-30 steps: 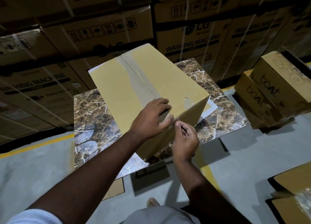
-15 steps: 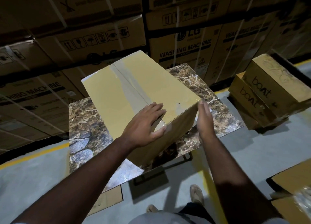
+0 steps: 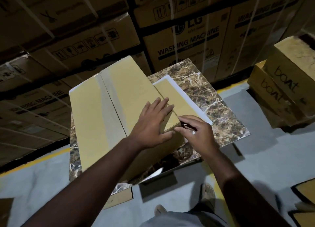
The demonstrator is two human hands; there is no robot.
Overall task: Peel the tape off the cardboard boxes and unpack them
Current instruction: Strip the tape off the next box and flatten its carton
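A plain yellow-brown cardboard box (image 3: pixel 95 116) lies on a marble-patterned table (image 3: pixel 214 107). A strip of clear tape (image 3: pixel 109 104) runs along the top seam between its flaps. My left hand (image 3: pixel 151 124) rests flat on the box top near the near right corner, fingers straight. My right hand (image 3: pixel 196 134) is at that corner. Its thumb and index fingertip pinch the corner edge of the box. Whether a tape end lies between them is too dim to tell.
A white sheet (image 3: pixel 187 98) sticks out from under the box on the right. Two stacked "boat" boxes (image 3: pixel 289 83) stand to the right. Large washing machine cartons (image 3: pixel 184 44) form a wall behind. More boxes (image 3: pixel 305 192) sit on the floor at lower right.
The box has been turned on the table, exposing its right side and the white sheet. My right hand moved from the box's side to pinch its near right corner. My left hand stayed on top.
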